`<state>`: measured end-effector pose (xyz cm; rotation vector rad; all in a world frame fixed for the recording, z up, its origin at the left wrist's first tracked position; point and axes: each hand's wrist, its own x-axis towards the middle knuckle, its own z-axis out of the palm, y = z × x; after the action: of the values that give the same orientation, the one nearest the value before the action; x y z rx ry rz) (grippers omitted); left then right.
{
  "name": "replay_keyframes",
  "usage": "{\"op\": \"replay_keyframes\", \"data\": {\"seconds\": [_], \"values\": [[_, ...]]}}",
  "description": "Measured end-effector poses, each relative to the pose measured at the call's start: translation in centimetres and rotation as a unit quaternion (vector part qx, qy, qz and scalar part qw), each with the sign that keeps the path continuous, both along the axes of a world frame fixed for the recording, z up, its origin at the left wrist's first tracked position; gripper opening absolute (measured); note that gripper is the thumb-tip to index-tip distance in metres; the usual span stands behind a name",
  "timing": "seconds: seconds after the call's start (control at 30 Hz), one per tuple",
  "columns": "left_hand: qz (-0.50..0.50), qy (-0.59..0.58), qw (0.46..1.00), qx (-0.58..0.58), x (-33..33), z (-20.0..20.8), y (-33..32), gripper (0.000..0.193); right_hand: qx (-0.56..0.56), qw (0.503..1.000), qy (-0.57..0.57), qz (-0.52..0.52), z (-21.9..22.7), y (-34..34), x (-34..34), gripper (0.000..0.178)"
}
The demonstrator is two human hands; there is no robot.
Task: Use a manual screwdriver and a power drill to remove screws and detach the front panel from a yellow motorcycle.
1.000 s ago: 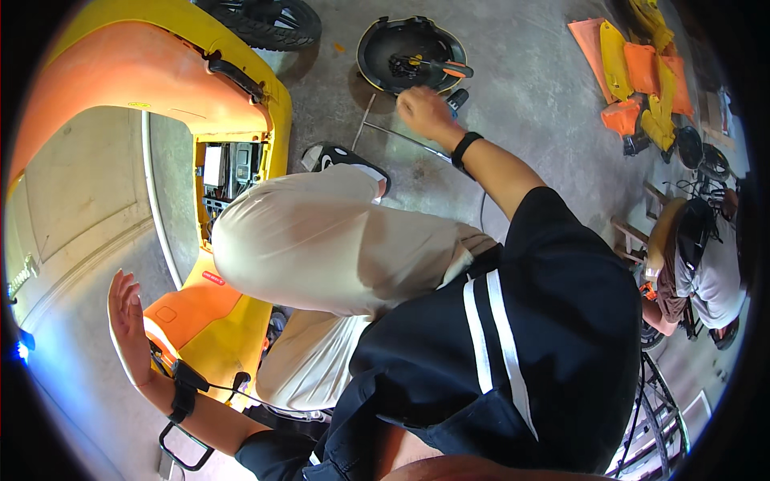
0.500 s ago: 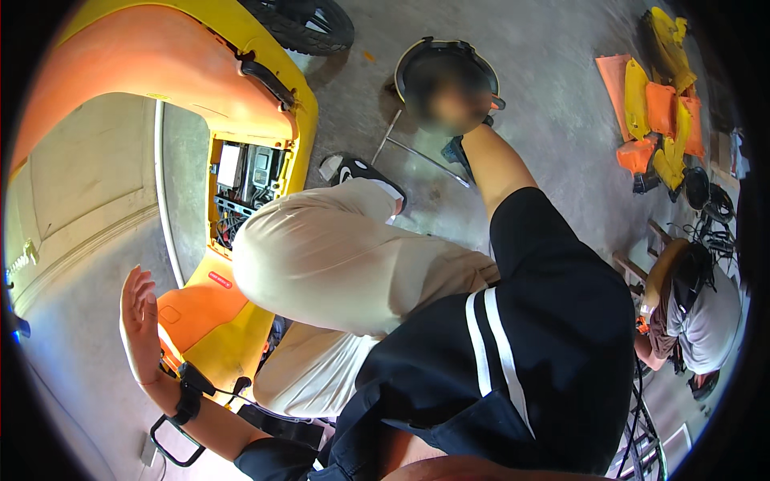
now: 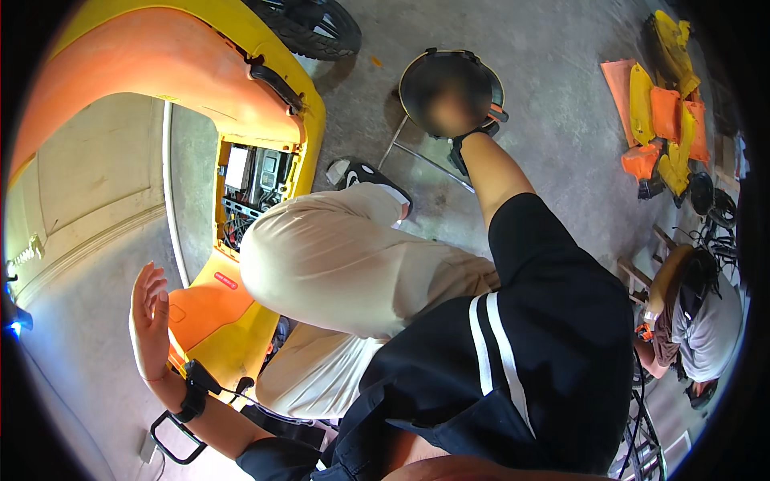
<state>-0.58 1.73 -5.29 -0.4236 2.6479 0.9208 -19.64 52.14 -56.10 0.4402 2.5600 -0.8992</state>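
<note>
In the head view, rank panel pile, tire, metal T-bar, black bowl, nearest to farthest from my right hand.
1. Black bowl, overlapped by the blurred right hand.
2. Metal T-bar, below the bowl.
3. Tire, upper left.
4. Panel pile, upper right.

The scooter bodywork point(image 3: 176, 60) is showing smooth, glossy plastic, while the T-handle wrench point(image 3: 433, 166) is gleaming like bare metal. The trousers point(image 3: 329, 264) are showing matt, creased cloth; the bowl point(image 3: 419, 84) is looking matt.

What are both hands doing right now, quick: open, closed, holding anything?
Left hand: open, nothing visible in it.
Right hand: at the black bowl, but blurred; whether open, closed or holding something cannot be told.
</note>
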Motion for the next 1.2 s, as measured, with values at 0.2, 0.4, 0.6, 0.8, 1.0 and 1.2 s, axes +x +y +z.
{"op": "replay_keyframes", "data": {"seconds": [0.2,0.4,0.6,0.8,1.0,1.2], "values": [[0.023,-0.009,1.000,0.013,1.3,0.0,-0.3,0.045,-0.007,0.995,0.097,0.009,-1.1,-0.4,0.3,0.044],[0.006,0.003,1.000,0.008,0.8,-0.6,-0.2,0.044,0.057,0.986,0.149,0.036,-5.8,1.7,-0.5,0.033],[0.012,0.036,0.999,0.025,2.0,0.7,1.3,0.042,-0.007,0.994,0.111,-0.009,0.0,1.5,0.1,0.028],[-0.023,0.228,0.972,0.048,2.1,4.4,1.9,0.036,-0.037,0.996,0.081,-0.028,6.4,3.9,2.2,0.030],[-0.060,0.391,0.870,0.296,2.1,6.3,1.6,0.035,-0.216,0.965,-0.002,0.146,8.6,4.2,7.7,0.028],[-0.025,0.410,0.820,0.399,2.2,6.4,0.5,0.040,-0.155,0.928,-0.016,0.338,-0.4,4.8,15.8,0.024]]}}
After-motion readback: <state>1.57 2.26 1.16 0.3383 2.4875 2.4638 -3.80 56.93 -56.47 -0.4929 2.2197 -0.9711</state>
